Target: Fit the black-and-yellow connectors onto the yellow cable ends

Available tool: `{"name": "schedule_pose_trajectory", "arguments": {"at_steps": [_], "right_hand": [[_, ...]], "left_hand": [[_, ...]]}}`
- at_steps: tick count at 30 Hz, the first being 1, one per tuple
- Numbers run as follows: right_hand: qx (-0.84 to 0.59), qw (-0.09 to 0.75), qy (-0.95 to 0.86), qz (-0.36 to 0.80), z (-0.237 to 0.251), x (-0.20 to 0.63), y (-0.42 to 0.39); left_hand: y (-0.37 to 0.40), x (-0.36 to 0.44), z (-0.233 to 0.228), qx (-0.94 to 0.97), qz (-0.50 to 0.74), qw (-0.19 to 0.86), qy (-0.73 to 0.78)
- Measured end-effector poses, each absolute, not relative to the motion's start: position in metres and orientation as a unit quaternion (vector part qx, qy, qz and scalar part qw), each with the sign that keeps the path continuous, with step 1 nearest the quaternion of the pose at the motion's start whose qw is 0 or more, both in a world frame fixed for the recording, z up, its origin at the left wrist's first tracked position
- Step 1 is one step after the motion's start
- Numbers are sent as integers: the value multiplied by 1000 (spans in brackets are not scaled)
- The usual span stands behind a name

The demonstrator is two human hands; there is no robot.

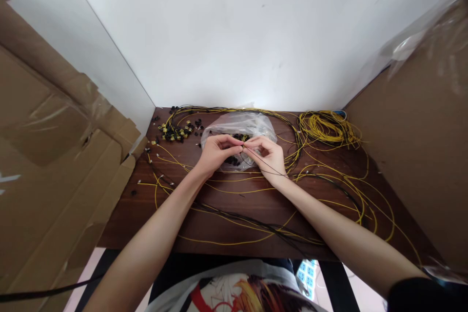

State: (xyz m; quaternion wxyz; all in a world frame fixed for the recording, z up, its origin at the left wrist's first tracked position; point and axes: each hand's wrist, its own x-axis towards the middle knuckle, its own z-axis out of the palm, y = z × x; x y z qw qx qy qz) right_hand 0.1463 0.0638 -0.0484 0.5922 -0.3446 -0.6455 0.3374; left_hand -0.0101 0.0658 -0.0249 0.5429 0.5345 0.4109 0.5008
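Our left hand [216, 152] and right hand [267, 154] meet fingertip to fingertip over the middle of the dark wooden worktop [226, 226], both grips pinched closed on a thin black wire [266, 168] that trails back across the right wrist. Directly behind them lies a crumpled clear plastic bag [237, 129] holding small black parts. A scatter of small yellow-and-black connectors [177, 131] sits toward the far left corner — a coil of yellow wire [327, 127] toward the far right corner. Loose yellow wires [223, 241] cross the near edge. Brown cardboard sheets [54, 156] flank the left edge.
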Motion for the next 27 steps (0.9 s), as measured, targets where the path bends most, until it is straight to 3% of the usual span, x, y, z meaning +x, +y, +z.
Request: {"name": "schedule_pose_trajectory", "arguments": {"at_steps": [20,27], "right_hand": [[-367,558,-672,320,-46,145,62],[-354,563,-641,384,-54,145,66]], "left_hand": [[67,-10,-25,504,518,565,399],[68,-12,-25,523,518,553,391]]}}
